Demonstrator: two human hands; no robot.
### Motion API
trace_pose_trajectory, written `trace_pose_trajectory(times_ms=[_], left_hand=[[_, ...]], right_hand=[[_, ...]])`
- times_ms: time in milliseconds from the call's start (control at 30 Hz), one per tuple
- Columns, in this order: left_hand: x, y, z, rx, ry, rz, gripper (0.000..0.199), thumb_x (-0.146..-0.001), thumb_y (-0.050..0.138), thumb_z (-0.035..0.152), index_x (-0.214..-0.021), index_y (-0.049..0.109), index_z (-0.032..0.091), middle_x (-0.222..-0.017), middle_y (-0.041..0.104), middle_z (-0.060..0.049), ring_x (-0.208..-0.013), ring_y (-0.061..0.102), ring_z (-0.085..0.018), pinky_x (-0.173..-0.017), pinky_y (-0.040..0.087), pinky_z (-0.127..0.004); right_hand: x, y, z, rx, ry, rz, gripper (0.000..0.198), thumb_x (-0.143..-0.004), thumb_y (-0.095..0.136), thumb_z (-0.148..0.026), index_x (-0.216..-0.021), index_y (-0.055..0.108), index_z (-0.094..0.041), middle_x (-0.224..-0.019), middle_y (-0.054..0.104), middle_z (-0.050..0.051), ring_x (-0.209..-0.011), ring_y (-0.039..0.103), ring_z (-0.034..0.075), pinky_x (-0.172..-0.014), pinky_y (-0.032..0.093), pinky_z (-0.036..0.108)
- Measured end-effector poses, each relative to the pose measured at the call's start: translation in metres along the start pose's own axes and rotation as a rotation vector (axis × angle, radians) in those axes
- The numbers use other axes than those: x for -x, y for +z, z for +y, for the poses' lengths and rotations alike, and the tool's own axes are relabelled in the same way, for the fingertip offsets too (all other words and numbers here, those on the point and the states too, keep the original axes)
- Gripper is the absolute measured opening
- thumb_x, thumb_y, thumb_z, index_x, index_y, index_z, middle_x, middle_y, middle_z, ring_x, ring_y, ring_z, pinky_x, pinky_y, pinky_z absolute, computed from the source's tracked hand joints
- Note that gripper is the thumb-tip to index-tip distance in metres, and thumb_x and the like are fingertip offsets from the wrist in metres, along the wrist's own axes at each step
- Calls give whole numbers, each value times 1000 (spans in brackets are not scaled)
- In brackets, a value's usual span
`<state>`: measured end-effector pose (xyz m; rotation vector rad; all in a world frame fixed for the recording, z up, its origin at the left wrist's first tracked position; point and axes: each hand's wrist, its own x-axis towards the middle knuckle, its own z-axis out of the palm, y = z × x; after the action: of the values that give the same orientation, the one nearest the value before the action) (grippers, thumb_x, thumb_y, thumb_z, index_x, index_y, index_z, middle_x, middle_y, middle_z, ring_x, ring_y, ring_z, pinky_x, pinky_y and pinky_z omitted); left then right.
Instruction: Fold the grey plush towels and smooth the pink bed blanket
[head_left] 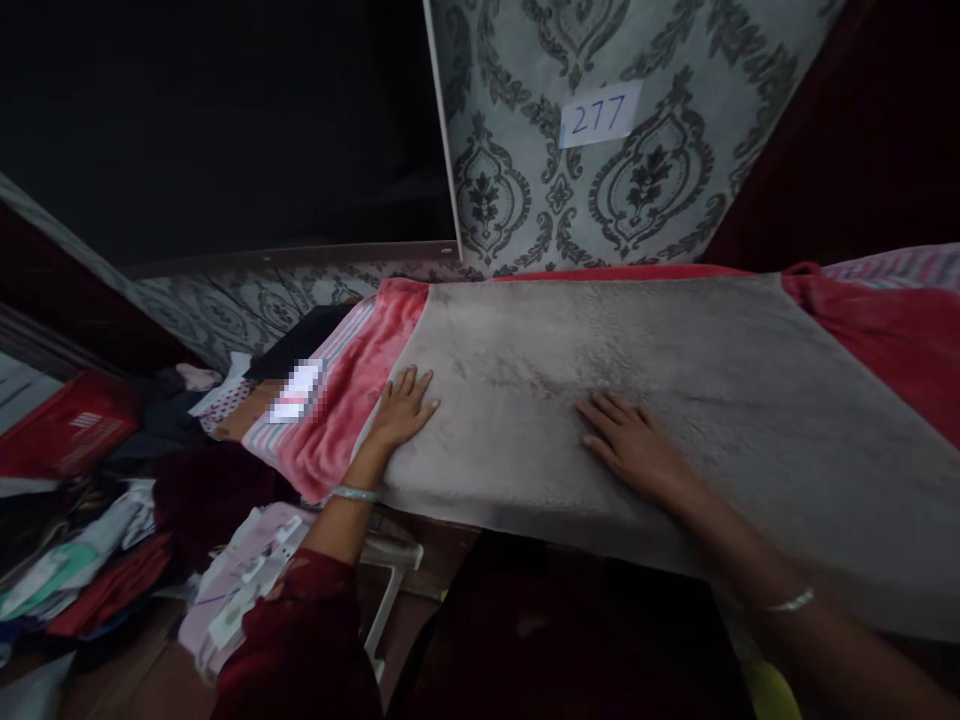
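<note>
A grey plush cloth [510,440] lies spread over a waist-high surface, with a pink-red fleece blanket [341,400] under its left side. My left hand [401,408] rests palm down at the cloth's left edge, close to the blanket, fingers spread. Farther right, my right hand [626,440] lies flat on the middle of the cloth, its fingers stretched out. Neither hand holds anything. Small wrinkles and darker brushed patches show in the pile between and beyond the hands. At the right, a red fleece part [892,340] shows beyond the cloth's slanted edge.
A large dark television [225,130] stands behind on the left, beside patterned wallpaper bearing a paper marked 277 [600,114]. Clothes [112,580], a red bag [75,425] and a pink item [240,580] lie at the lower left. A blurred-out phone-like object [298,390] sits near the blanket.
</note>
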<state>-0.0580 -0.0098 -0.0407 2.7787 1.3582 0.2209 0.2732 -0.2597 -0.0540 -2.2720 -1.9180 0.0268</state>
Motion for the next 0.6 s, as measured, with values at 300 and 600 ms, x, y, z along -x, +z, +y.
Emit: trace_pose_trajectory(times_ms=[300, 600], left_hand=[[0, -14, 9, -88, -33, -46, 68, -103, 41, 53, -163, 31, 24, -171, 22, -15, -159, 20, -31, -125, 24, -55], [-10, -10, 1, -67, -26, -23, 67, -101, 39, 47, -162, 34, 19, -171, 23, -17, -159, 21, -32, -125, 22, -58]], right_hand=[[-81, -9, -55, -34, -178, -59, 63, -104, 38, -52, -163, 33, -33, -172, 20, 5, -157, 15, 37, -122, 19, 68], [-64, -7, -29, -44, -185, -39, 66, -104, 36, -60, -164, 33, -32, -171, 23, 4, -158, 15, 34, -124, 15, 66]])
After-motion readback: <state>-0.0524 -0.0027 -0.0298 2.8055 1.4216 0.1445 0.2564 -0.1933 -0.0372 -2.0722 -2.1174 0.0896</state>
